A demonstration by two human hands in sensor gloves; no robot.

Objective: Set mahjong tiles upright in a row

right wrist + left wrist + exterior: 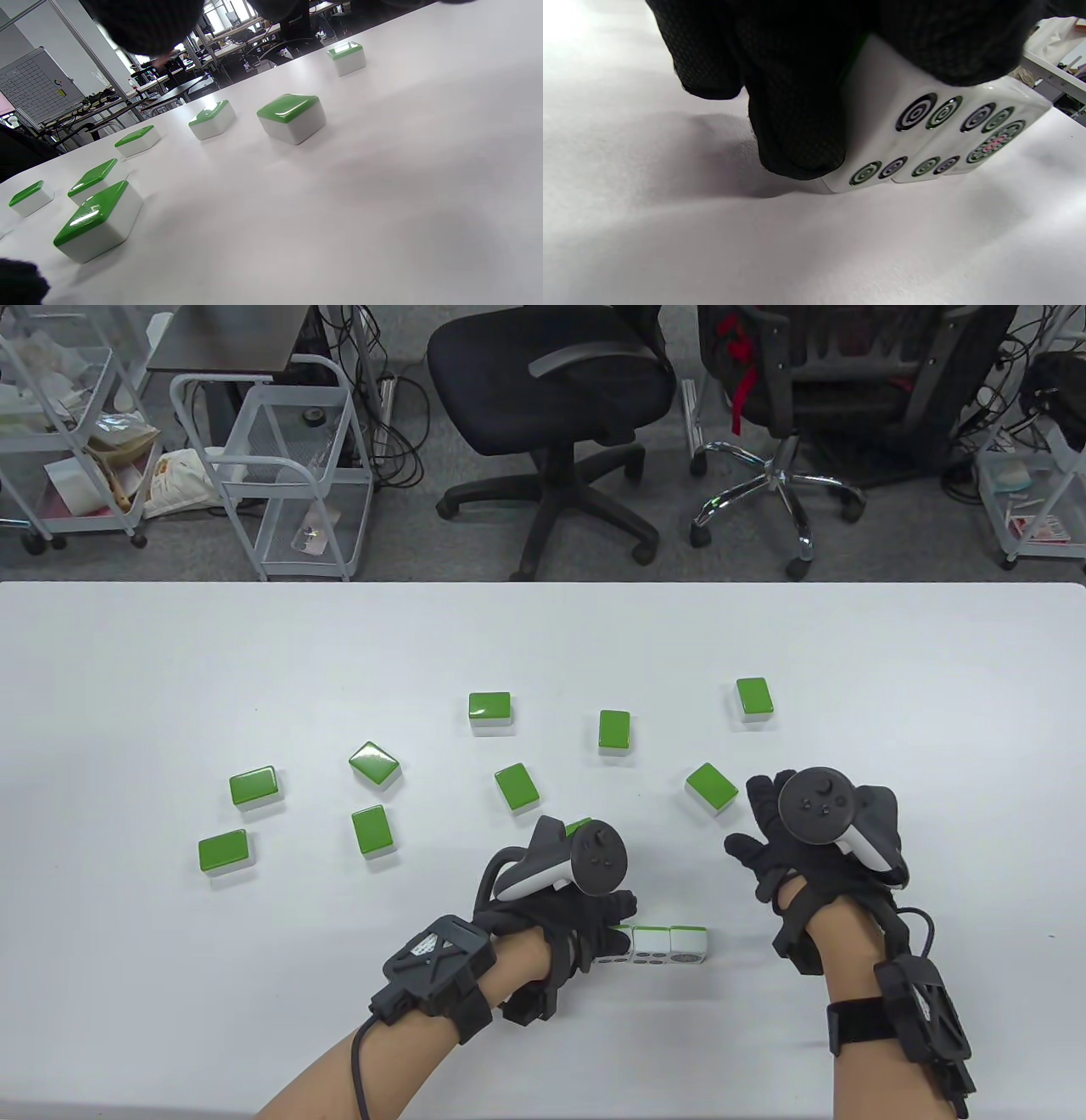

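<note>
While left hand (556, 920) grips the leftmost upright tile (882, 140), apparently squaring it against the row (657, 946) on the near counter (127, 661), right hand (802, 848) hovers spread and empty near a flat tile (711, 788); other tiles lie flat, green backs up.

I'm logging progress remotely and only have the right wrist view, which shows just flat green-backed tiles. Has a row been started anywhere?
Observer: Yes. In the table view, three standing tiles sit side by side near the front edge, faces toward the person.
Operator: Is a hand on them?
Observer: The left hand touches the leftmost tile from above, seen in the left wrist view.
Operator: And the right hand?
Observer: The right hand hovers with fingers spread, holding nothing, just beside a flat tile.
</note>
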